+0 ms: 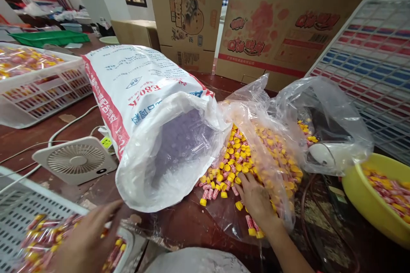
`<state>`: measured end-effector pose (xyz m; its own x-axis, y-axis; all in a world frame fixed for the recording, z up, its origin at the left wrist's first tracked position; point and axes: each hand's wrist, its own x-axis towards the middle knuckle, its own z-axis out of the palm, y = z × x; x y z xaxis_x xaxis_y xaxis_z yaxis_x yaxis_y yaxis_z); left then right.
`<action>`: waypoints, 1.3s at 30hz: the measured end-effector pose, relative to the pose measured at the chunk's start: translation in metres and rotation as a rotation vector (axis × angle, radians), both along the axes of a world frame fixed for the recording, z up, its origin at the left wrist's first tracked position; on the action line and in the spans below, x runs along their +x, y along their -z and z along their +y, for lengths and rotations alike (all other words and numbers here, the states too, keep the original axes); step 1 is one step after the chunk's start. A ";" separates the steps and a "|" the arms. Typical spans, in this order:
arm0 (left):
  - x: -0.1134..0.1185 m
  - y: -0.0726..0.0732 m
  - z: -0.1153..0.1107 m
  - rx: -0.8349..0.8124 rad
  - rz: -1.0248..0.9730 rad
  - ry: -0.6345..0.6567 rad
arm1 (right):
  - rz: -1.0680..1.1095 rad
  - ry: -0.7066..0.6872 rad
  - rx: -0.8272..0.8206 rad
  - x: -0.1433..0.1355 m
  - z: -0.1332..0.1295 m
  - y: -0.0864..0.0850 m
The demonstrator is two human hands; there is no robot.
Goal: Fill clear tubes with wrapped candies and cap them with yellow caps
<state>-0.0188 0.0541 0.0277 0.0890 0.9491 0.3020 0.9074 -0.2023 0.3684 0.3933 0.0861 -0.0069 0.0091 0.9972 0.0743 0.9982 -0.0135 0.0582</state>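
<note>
My right hand (254,198) reaches into a heap of yellow caps with pink-patterned pieces (237,153). Its fingers are apart and touch the near side of the heap, which spills from a clear plastic bag (275,149). Smeared by motion, my left hand (86,239) is over a white plastic basket (9,204) at the lower left. Small pink-and-yellow capped tubes (41,239) lie in that basket. Between my hands a large white woven sack (141,72) lies on its side, its mouth towards me, with many clear tubes (182,149) inside.
A small fan (77,160) with cables stands left of the sack. Behind it is a filled white crate (41,94). A yellow basin (368,196) of similar pieces is at the right, near a wire rack (378,64). Cardboard boxes (269,30) stand at the back.
</note>
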 end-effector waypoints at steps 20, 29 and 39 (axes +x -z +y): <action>0.172 0.007 0.092 -0.214 -0.014 0.347 | 1.200 -0.027 0.265 -0.015 -0.013 -0.031; 0.170 -0.015 0.036 -0.657 -0.819 0.427 | 1.137 -0.437 0.182 -0.056 -0.005 -0.067; 0.186 -0.001 0.025 -0.938 -1.432 0.385 | 0.701 -0.566 0.300 -0.072 -0.021 -0.033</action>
